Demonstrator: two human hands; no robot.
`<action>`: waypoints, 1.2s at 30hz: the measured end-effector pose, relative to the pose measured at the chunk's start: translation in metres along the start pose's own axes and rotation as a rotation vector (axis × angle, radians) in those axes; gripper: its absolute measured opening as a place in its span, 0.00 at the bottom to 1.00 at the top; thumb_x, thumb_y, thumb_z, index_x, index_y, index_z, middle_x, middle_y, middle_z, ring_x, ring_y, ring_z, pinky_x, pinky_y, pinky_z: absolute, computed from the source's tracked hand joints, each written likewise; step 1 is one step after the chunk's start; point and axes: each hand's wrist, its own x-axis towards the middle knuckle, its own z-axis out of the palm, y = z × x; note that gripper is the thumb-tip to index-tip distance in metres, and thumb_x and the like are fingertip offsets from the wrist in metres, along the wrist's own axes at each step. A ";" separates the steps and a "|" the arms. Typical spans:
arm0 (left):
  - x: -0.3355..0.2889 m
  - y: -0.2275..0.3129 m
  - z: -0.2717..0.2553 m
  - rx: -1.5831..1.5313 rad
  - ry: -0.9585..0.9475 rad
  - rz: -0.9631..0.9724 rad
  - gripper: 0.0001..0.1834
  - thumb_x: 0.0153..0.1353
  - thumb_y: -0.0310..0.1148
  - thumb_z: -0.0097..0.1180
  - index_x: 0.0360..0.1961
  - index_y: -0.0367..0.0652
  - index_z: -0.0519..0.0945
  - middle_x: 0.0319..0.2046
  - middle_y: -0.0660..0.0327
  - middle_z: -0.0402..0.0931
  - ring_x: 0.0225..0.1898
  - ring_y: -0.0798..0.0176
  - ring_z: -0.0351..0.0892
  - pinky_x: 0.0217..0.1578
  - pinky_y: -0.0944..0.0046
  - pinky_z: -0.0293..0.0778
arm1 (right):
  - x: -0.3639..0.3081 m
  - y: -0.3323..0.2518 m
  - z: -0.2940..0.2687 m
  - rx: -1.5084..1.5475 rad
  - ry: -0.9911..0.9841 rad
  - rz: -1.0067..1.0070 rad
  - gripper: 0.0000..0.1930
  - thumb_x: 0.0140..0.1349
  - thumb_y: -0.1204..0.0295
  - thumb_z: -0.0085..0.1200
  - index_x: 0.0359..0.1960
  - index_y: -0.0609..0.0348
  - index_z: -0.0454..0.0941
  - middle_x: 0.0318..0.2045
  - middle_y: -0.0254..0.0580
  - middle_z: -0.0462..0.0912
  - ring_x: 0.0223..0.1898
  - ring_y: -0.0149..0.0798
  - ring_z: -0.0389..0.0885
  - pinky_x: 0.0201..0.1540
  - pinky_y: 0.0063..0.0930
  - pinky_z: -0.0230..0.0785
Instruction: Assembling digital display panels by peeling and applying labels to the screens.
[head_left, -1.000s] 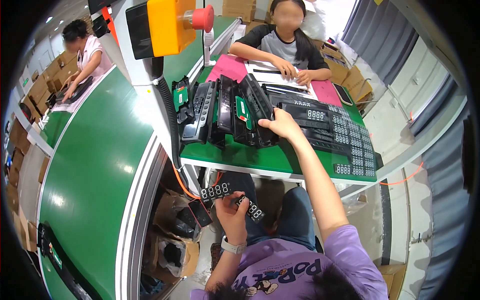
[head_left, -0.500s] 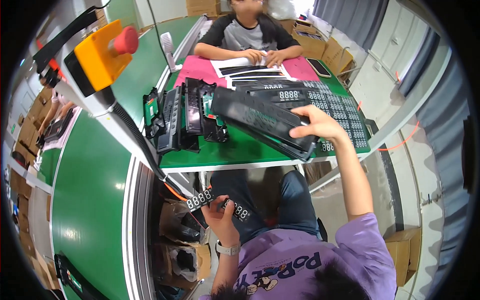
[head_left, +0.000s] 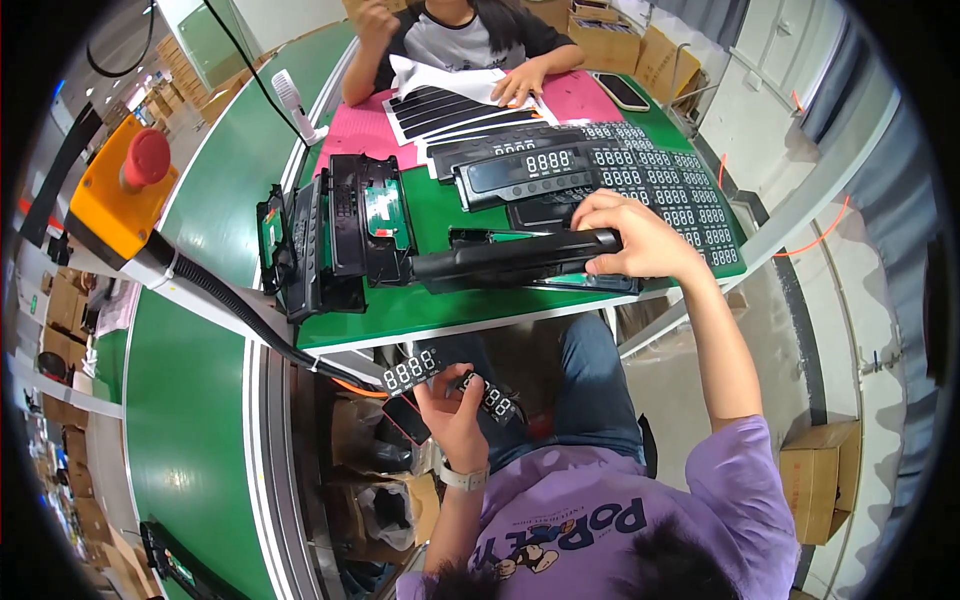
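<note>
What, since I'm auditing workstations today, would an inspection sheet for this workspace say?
Surface: green table, pink mat on its far side.
Work items: black housing; two digit displays; rows of displays at right; other black housings at left.
Clutter: phone at the far right corner.
Hands: right hand grips the black housing's right end; left hand holds the two digit displays.
Cables: black corrugated hose, orange cable, both left.
Surroundings: co-worker opposite; cardboard box at right.
</note>
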 end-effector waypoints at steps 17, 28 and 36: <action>0.009 -0.002 0.032 -0.397 -0.338 -0.211 0.44 0.60 0.20 0.60 0.73 0.51 0.53 0.49 0.56 0.73 0.35 0.68 0.74 0.33 0.66 0.73 | -0.065 -0.117 0.152 1.570 1.049 0.556 0.23 0.73 0.70 0.45 0.68 0.58 0.59 0.60 0.42 0.73 0.58 0.40 0.76 0.57 0.39 0.72; 0.010 -0.011 0.009 -0.523 -0.149 -0.225 0.46 0.59 0.17 0.56 0.75 0.54 0.49 0.50 0.57 0.74 0.35 0.70 0.73 0.42 0.67 0.71 | -0.040 -0.091 0.140 1.273 0.266 0.721 0.21 0.73 0.64 0.47 0.63 0.61 0.66 0.54 0.44 0.80 0.48 0.35 0.85 0.34 0.22 0.77; 0.018 -0.012 0.022 -0.506 -0.195 -0.248 0.45 0.59 0.17 0.56 0.74 0.53 0.51 0.48 0.57 0.73 0.33 0.68 0.71 0.39 0.65 0.68 | -0.069 -0.072 0.074 0.485 0.105 0.438 0.08 0.62 0.68 0.62 0.33 0.61 0.81 0.21 0.38 0.81 0.19 0.32 0.80 0.23 0.25 0.71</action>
